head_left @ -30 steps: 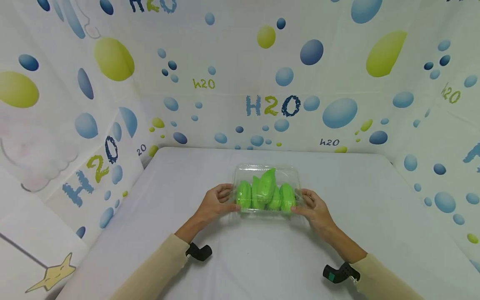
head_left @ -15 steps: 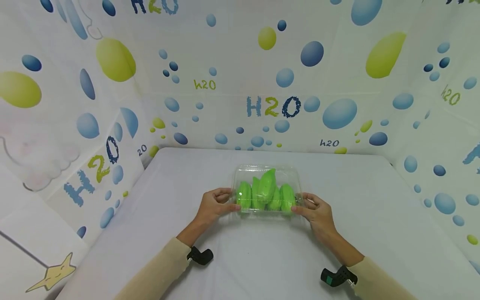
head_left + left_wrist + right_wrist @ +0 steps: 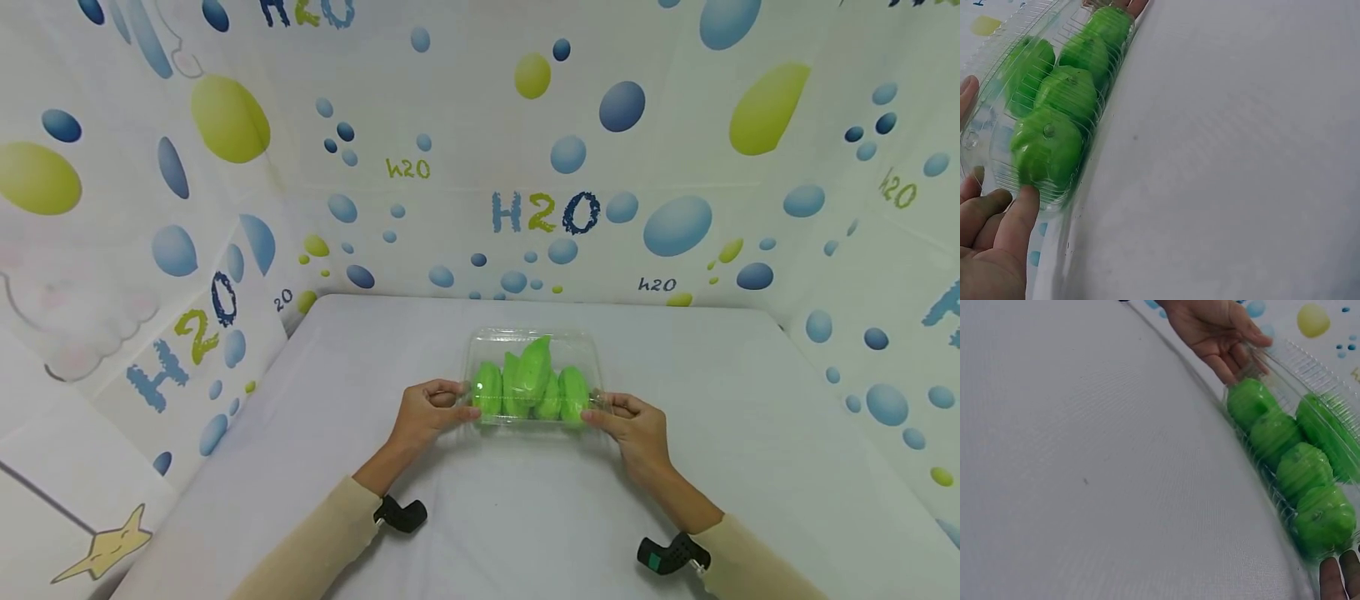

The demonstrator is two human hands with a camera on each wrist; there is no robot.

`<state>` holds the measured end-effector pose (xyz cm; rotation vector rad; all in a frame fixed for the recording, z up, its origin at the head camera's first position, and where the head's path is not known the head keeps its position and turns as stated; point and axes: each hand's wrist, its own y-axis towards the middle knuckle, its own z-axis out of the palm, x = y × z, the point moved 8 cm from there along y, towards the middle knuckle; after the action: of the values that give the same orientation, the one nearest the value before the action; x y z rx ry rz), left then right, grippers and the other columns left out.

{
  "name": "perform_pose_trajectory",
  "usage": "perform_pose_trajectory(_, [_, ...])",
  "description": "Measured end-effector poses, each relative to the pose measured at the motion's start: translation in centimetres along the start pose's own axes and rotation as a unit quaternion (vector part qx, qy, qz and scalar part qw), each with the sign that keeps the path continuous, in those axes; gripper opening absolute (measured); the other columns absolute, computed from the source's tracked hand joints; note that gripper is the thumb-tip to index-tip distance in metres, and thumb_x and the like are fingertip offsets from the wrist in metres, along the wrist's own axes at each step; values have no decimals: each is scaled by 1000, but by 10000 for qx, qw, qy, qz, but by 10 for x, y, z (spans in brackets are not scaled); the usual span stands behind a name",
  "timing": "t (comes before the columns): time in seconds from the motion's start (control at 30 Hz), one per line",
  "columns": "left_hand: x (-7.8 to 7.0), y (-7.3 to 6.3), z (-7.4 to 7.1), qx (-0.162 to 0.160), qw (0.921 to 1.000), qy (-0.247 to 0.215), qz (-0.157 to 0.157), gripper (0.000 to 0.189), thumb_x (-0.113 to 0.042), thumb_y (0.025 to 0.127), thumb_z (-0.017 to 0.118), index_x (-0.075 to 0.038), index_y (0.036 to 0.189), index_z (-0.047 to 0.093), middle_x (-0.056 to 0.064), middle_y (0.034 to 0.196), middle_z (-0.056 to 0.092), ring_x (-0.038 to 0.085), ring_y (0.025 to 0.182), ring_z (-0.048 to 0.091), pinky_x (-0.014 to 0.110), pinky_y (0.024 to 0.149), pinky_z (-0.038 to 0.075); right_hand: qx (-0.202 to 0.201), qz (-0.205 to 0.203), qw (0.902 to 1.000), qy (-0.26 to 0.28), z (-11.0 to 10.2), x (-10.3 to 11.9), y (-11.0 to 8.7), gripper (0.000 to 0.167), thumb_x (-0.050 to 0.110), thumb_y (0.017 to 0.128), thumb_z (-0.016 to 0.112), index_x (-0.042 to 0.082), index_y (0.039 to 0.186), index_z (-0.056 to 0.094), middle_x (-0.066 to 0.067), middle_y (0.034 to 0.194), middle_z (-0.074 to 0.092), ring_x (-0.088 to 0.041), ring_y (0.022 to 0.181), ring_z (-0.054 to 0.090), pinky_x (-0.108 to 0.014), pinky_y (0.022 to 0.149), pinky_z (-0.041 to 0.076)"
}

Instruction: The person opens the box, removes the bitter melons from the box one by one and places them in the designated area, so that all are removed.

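A clear plastic clamshell container sits on the white-covered table in the head view, holding several bright green mango-like fruits. One fruit lies tilted on top of the row. My left hand grips the container's left end, thumb on the near corner and fingers at the side. At the opposite end my right hand holds it the same way. In the left wrist view the left fingers press near the container's bottom edge. The right wrist view shows right fingertips under the near end.
A white cloth covers the table. Behind and at the sides hang white curtains printed with blue and green drops. A black wrist camera is strapped to each forearm.
The container stays in place. The fingers of both hands have slid slightly nearer along its ends, and the right forearm has shifted a little toward the left.
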<state>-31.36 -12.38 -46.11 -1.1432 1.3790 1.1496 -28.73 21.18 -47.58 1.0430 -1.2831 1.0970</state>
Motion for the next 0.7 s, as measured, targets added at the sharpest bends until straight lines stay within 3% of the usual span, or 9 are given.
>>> perform_pose_trajectory(0.23, [-3, -5, 6, 129, 9996, -193, 148, 18, -5, 82, 82, 7, 89, 70, 7, 84, 76, 11, 79, 72, 22, 68, 56, -62, -190, 9996, 196, 0, 0, -2, 39, 2, 74, 88, -14, 103, 66, 3, 82, 76, -8, 78, 72, -21, 66, 58])
perform_pose_trajectory(0.47, [-2, -7, 6, 157, 9996, -175, 127, 20, -6, 82, 83, 7, 89, 69, 9, 85, 76, 11, 79, 72, 24, 68, 56, -201, -332, 9992, -51, -2, 1, -4, 23, 5, 73, 90, -2, 82, 70, 4, 66, 67, -6, 63, 59, -22, 56, 48])
perform_pose_trajectory(0.7, [-2, -6, 7, 155, 9997, -108, 141, 20, -7, 81, 84, 6, 88, 70, 7, 81, 75, 10, 76, 71, 22, 66, 54, -343, -344, 9986, -215, -2, 3, -6, 21, 14, 78, 88, 1, 68, 75, 5, 56, 55, -9, 58, 43, -24, 50, 36])
